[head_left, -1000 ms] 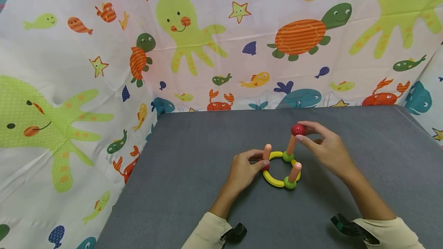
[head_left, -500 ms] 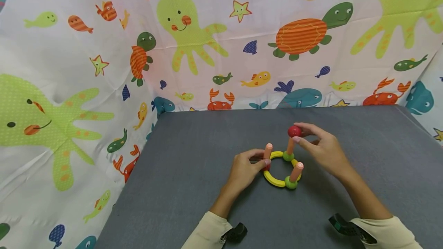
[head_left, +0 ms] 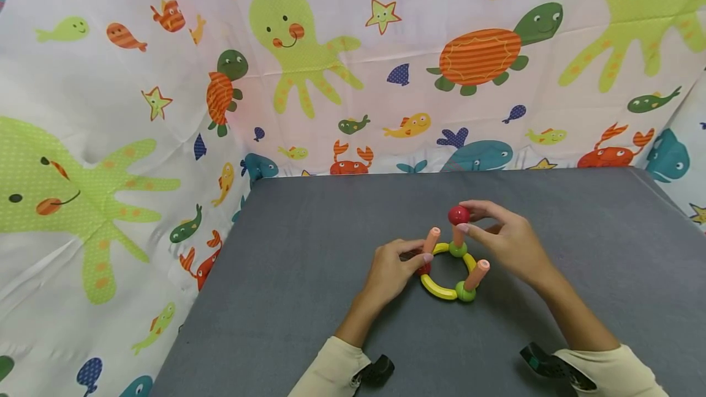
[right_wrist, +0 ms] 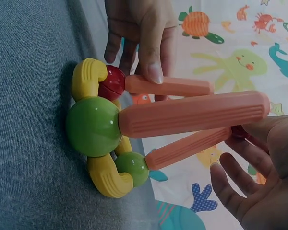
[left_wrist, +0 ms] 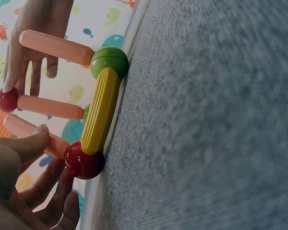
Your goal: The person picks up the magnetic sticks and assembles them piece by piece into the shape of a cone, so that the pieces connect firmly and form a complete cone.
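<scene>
On the table lies a ring of curved yellow sticks joined by balls, two green and one red. From each ball a peach-coloured stick rises. My left hand pinches the stick above the ring's red ball, on the left side. My right hand grips a second red ball between thumb and fingers, at the top of the back stick. Whether that ball is fully seated is hidden. The front right stick stands tilted, with its top bare.
A grey cloth-covered table spreads around the ring. Behind it and to the left hangs a white curtain printed with sea animals. Dark straps with devices sit at both wrists.
The right hand has moved left and slightly down with the red ball, and the back stick has shifted toward upright. The left hand keeps its grip while its stick leans further right.
</scene>
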A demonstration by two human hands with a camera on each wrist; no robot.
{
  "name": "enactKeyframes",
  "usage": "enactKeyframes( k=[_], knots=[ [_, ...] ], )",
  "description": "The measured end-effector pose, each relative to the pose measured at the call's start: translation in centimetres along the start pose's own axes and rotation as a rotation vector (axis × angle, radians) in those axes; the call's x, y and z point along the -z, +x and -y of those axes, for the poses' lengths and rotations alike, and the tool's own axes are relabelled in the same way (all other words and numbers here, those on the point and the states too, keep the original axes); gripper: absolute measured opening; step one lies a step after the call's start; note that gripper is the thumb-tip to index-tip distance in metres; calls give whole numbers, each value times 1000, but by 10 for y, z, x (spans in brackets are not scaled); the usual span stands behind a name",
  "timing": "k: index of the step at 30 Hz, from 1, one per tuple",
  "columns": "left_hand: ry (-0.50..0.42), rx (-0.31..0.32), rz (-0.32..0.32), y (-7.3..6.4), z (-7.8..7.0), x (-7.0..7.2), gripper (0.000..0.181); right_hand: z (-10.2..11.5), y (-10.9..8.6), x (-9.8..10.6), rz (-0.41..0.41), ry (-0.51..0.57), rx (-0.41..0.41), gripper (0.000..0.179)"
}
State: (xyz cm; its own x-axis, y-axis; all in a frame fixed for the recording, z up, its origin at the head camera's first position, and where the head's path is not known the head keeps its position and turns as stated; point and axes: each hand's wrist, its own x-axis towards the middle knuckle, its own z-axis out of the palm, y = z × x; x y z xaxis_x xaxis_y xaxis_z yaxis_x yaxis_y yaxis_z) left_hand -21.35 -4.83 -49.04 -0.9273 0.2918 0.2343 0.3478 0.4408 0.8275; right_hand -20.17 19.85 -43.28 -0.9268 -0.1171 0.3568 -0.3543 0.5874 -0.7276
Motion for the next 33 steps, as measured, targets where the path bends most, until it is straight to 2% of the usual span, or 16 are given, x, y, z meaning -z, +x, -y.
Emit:
enactKeyframes(
  k=[6, 33],
  knots=[
    [-1, 6, 14, -1, 0, -1, 35, 3, 0, -3, 44, 20, -20, 43],
    [10, 12, 17, -1, 1, -1, 35, 12, 2, -8, 108, 24, 37, 44]
  ],
)
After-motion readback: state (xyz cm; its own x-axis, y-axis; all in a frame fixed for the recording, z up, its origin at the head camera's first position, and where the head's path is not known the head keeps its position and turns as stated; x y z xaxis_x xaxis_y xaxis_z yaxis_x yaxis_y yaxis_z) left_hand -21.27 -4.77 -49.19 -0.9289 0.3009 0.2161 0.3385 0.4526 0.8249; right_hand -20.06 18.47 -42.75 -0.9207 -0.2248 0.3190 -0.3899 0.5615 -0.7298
